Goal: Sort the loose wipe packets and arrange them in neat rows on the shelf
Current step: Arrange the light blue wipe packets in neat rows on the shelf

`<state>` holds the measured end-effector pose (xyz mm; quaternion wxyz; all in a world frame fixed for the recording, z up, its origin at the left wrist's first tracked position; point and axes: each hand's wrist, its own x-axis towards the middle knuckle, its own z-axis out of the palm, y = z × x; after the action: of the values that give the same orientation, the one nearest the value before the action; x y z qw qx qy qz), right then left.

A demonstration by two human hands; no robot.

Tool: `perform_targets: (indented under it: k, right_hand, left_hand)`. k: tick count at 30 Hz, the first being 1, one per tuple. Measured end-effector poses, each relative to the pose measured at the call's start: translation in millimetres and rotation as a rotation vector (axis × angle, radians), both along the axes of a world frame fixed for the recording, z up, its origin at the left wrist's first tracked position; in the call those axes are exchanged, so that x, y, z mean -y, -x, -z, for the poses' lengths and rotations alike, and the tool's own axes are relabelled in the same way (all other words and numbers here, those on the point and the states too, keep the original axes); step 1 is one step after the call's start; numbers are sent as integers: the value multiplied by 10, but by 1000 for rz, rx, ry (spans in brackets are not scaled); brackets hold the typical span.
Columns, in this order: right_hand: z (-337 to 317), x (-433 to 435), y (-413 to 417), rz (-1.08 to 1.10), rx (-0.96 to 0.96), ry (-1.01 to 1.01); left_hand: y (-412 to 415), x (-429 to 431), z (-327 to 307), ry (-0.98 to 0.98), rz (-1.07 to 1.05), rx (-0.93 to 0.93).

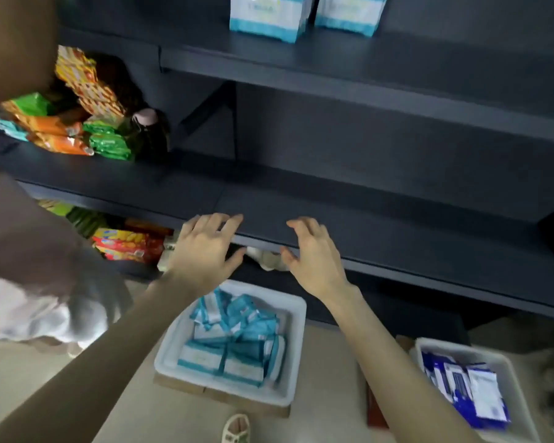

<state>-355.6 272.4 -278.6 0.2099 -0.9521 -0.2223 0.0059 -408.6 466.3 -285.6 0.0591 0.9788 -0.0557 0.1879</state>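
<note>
- Below both hands: white tray (169, 348) of loose teal wipe packets (234, 337), apparently staged within reach for sorting.
- Left hand (205, 251), right hand (314, 259): empty, fingers loose, over the shelf (381, 225) edge.

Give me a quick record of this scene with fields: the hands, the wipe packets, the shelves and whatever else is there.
left hand: at the front edge of the middle shelf, fingers relaxed, holding nothing
right hand: beside it at the same edge, holding nothing
teal packets: loose heap in a white tray below the hands
blue packets: in a second white tray, further right
snack packets: piled at the middle shelf's left end
upper shelf: two teal-and-white packs standing
</note>
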Motion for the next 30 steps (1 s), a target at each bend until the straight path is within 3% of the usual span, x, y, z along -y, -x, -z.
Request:
perform_targets:
  k: [9, 13, 18, 23, 30]
  right_hand:
    - [1737, -346, 343, 76, -380, 21]
    - [2585, -586, 412, 184, -546, 17]
    - [3467, -997, 401, 405, -716, -133]
    - [4180, -1302, 252, 667, -799, -322]
    - [4849, -1500, 74, 959, -851, -553]
  left_hand:
    - [314, -316, 1609, 134, -104, -431]
    - [294, -519, 2427, 332, -265, -652]
    - [153, -788, 3428, 584, -386, -820]
    - [-64, -912, 4169, 763, -508, -816]
    - [-301, -955, 4856, 1095, -771, -659]
